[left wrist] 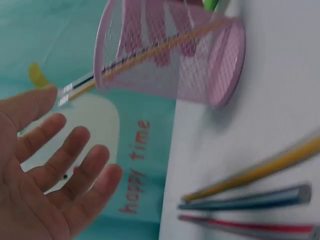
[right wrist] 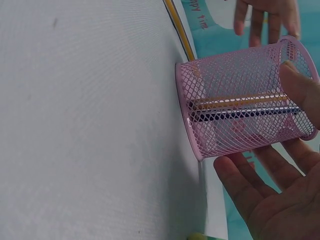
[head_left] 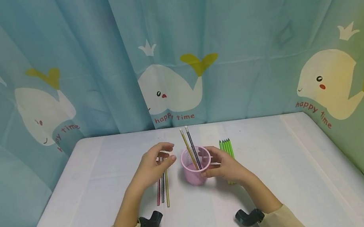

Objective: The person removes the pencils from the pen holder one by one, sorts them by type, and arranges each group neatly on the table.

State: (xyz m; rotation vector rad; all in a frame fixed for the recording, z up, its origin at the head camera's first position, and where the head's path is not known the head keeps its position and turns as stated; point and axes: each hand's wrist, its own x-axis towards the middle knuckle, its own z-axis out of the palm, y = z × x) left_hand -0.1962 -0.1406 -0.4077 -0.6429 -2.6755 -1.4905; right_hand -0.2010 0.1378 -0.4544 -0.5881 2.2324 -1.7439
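A pink mesh pencil cup point(head_left: 195, 177) stands on the table, with a yellow pencil point(head_left: 186, 145) and a dark striped pencil point(head_left: 192, 142) leaning inside it. My right hand point(head_left: 226, 165) holds the cup from its right side, thumb near the rim and fingers round the mesh point(right wrist: 240, 100). To the left of the cup, my left hand point(head_left: 153, 166) hovers with relaxed, spread fingers and nothing in them. Beneath and in front of it lie a red pencil point(head_left: 158, 194), a dark pencil point(head_left: 163, 191) and a yellow pencil point(head_left: 167, 191), their far ends partly hidden by that hand.
Several green pencils point(head_left: 226, 146) lie side by side right of the cup, partly covered by my right hand. A white cloth covers the table point(head_left: 286, 176). Behind it hangs a blue curtain point(head_left: 242, 19) with whale prints.
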